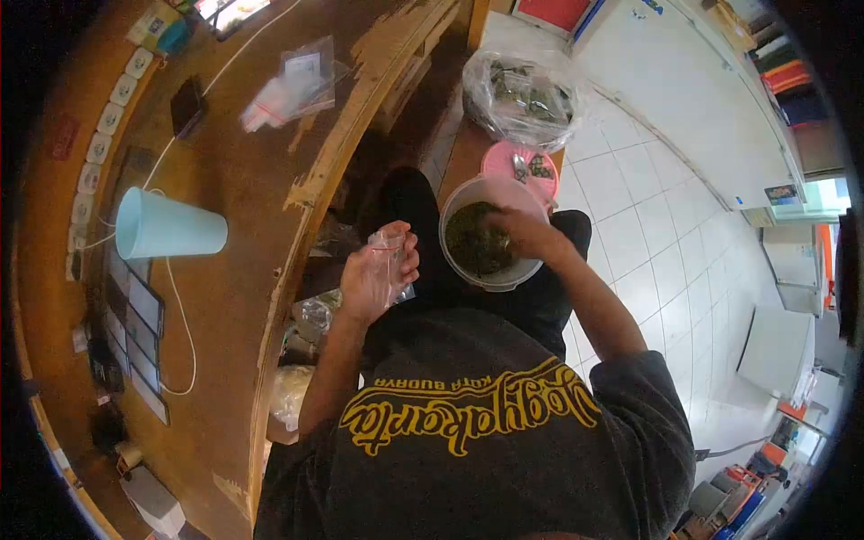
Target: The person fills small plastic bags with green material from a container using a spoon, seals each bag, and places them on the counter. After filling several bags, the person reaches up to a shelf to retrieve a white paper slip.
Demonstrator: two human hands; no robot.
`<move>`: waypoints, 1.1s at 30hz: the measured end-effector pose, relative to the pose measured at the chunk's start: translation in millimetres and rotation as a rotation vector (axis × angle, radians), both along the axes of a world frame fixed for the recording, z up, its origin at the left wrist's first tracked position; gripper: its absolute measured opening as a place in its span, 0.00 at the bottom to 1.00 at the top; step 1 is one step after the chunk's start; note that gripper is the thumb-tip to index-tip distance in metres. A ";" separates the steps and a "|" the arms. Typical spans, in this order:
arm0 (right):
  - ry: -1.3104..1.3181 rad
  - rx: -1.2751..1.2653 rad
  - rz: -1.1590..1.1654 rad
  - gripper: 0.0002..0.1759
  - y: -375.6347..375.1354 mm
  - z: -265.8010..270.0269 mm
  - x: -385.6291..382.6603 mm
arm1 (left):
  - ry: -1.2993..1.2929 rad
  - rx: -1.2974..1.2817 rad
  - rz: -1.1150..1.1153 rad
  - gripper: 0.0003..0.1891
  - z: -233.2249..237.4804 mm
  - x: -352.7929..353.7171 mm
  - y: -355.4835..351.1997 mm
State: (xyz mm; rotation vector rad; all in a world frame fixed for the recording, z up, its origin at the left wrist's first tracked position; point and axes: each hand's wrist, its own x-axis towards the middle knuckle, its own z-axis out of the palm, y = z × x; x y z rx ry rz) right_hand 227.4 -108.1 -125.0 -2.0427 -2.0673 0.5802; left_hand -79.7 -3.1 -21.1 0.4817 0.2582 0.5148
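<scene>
My left hand [367,286] is closed around a small clear zip bag [389,261] with a red line along its top. My right hand [524,232] reaches over the rim into a whitish plastic bucket [499,281] on my lap; its fingers are blurred by motion. Dark green crumbled leaf material [474,245] lies in the bucket, below and beside those fingers. Just beyond the bucket is a pink basin [497,160] holding a few small dark items.
A large clear plastic bag [522,99] of greenish contents stands past the basin on a bench. On the worn wooden table [234,297] to my left are a light blue cup [171,225], empty zip bags [288,90] and a white cable. White tiled floor [648,234] lies to the right.
</scene>
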 end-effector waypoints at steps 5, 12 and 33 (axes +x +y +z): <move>0.126 -0.309 0.394 0.23 20.9 18.5 -41.3 | 0.039 0.030 0.027 0.34 0.0 0.4 -1.9; 0.060 -0.287 0.312 0.18 21.9 15.5 -51.4 | 0.255 0.136 0.062 0.30 -15.2 -2.7 1.5; 0.577 -0.120 -0.273 0.19 47.3 7.0 -26.8 | 0.583 0.462 -0.024 0.29 -8.1 6.1 1.7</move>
